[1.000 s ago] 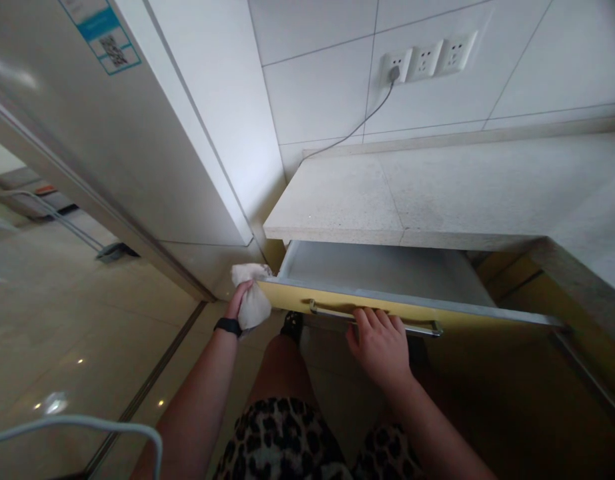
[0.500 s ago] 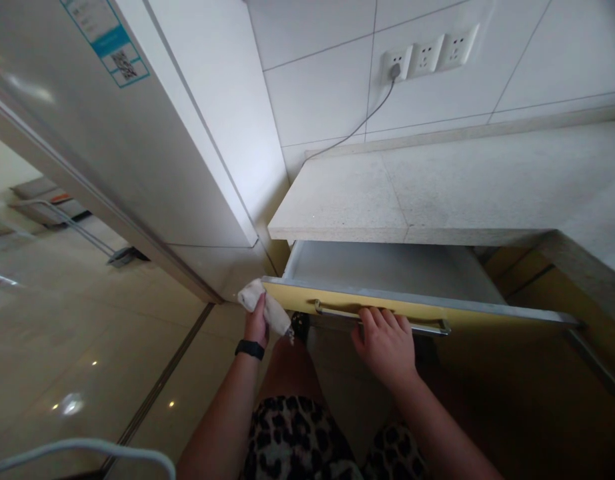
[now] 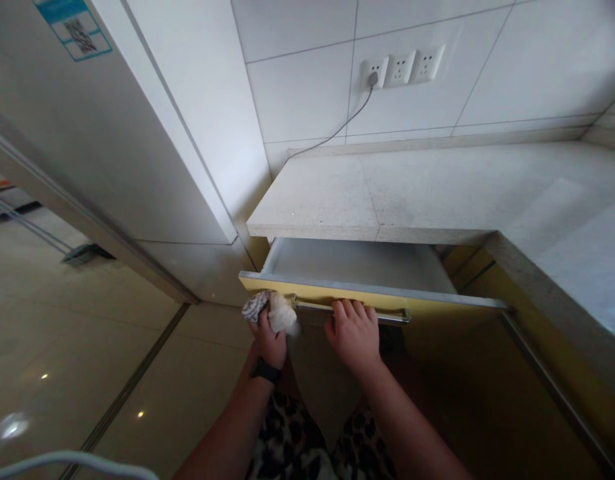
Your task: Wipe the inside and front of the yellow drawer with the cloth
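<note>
A yellow-fronted drawer (image 3: 312, 288) is pulled out below the countertop, and its pale inside shows. My right hand (image 3: 355, 333) is wrapped around the metal drawer handle (image 3: 395, 316), right of the handle's middle. Bunched in my left hand (image 3: 271, 343) is a whitish cloth (image 3: 282, 315), partly grey-patterned. The cloth lies against or just before the drawer front, by the handle's left end; I cannot tell whether it touches. A dark watch band sits on my left wrist.
The pale stone countertop (image 3: 327, 193) spans above the drawer. At left stands a tall white fridge-like cabinet (image 3: 187, 120). A grey plug (image 3: 373, 79) sits in a wall socket, its cord running behind the counter. A white curved tube (image 3: 77, 459) crosses the lower left.
My left hand has brought the cloth from the drawer front's left corner to beside the handle's left end. My right hand still grips the handle. The view has shifted rightward.
</note>
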Demonstrator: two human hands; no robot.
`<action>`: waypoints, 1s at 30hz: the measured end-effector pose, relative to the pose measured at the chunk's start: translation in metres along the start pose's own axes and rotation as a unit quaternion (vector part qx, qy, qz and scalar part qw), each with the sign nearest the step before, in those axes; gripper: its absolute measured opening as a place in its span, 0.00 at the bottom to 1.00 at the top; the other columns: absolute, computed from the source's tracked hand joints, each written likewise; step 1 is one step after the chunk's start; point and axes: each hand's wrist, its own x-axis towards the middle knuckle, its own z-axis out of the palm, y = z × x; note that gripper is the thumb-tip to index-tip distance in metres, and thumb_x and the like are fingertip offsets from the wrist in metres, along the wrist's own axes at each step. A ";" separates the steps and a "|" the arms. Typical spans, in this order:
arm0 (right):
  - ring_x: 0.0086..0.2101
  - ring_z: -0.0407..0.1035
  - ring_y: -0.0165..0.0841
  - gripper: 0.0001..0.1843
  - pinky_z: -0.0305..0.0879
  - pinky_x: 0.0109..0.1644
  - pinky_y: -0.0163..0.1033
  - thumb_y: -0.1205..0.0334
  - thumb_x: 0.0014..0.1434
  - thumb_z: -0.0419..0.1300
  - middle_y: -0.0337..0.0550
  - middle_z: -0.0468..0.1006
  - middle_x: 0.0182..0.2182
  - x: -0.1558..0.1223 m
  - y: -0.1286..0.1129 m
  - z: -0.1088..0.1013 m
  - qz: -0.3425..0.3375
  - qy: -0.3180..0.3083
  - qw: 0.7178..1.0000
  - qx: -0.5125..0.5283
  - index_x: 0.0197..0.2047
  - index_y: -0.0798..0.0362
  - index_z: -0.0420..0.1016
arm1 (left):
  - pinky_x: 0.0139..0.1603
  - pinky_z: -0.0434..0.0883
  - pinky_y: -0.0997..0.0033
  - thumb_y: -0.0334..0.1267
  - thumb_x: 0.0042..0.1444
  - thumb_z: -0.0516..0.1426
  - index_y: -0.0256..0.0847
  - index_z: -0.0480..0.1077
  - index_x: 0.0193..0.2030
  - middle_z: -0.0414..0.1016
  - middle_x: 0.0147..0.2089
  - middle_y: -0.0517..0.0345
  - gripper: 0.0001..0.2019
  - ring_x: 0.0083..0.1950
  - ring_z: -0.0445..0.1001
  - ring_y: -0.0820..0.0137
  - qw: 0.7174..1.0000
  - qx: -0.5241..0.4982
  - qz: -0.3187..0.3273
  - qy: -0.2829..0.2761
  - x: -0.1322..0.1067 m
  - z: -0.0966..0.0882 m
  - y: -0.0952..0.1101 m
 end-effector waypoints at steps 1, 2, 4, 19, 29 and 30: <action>0.42 0.60 0.43 0.07 0.47 0.47 0.49 0.59 0.61 0.53 0.48 0.73 0.37 0.000 0.000 0.000 -0.001 0.000 1.000 0.002 0.39 0.52 0.69 | 0.68 0.56 0.53 0.28 0.48 0.56 0.42 0.59 0.63 0.53 0.63 0.42 0.32 0.68 0.55 0.54 1.000 0.018 0.013 -0.013 -0.008 0.006 0.002; 0.42 0.60 0.43 0.08 0.47 0.48 0.49 0.59 0.61 0.53 0.48 0.73 0.37 0.001 0.001 -0.001 -0.003 0.001 1.000 0.004 0.39 0.52 0.69 | 0.67 0.58 0.53 0.28 0.48 0.56 0.41 0.59 0.63 0.55 0.61 0.42 0.33 0.66 0.57 0.53 0.999 0.032 0.016 -0.023 -0.014 0.012 0.003; 0.43 0.60 0.43 0.08 0.47 0.48 0.49 0.59 0.60 0.54 0.49 0.73 0.37 0.002 0.002 -0.001 -0.009 0.001 1.000 0.006 0.40 0.52 0.69 | 0.64 0.62 0.51 0.28 0.48 0.56 0.39 0.60 0.62 0.57 0.57 0.41 0.32 0.63 0.61 0.51 0.998 0.055 0.004 -0.041 -0.020 0.021 0.005; 0.42 0.60 0.43 0.10 0.47 0.47 0.48 0.59 0.61 0.53 0.48 0.73 0.38 0.008 0.008 0.006 -0.008 0.021 1.000 0.021 0.43 0.52 0.71 | 0.60 0.63 0.51 0.26 0.44 0.59 0.48 0.67 0.60 0.58 0.55 0.43 0.33 0.58 0.60 0.51 0.972 0.177 0.109 -0.108 0.000 0.015 0.004; 0.49 0.61 0.39 0.18 0.51 0.53 0.44 0.63 0.62 0.52 0.47 0.73 0.48 -0.003 0.026 -0.002 -0.053 0.030 0.992 0.107 0.54 0.51 0.70 | 0.50 0.64 0.45 0.41 0.50 0.60 0.51 0.77 0.42 0.72 0.43 0.41 0.12 0.52 0.67 0.47 0.974 -0.005 0.075 -0.212 -0.030 0.008 0.007; 0.49 0.61 0.38 0.17 0.51 0.54 0.43 0.63 0.62 0.52 0.47 0.73 0.49 -0.004 0.029 -0.004 -0.053 0.035 0.991 0.122 0.53 0.51 0.70 | 0.51 0.64 0.45 0.42 0.50 0.60 0.51 0.77 0.44 0.73 0.44 0.41 0.13 0.52 0.67 0.47 0.971 -0.019 0.067 -0.229 -0.033 0.014 0.014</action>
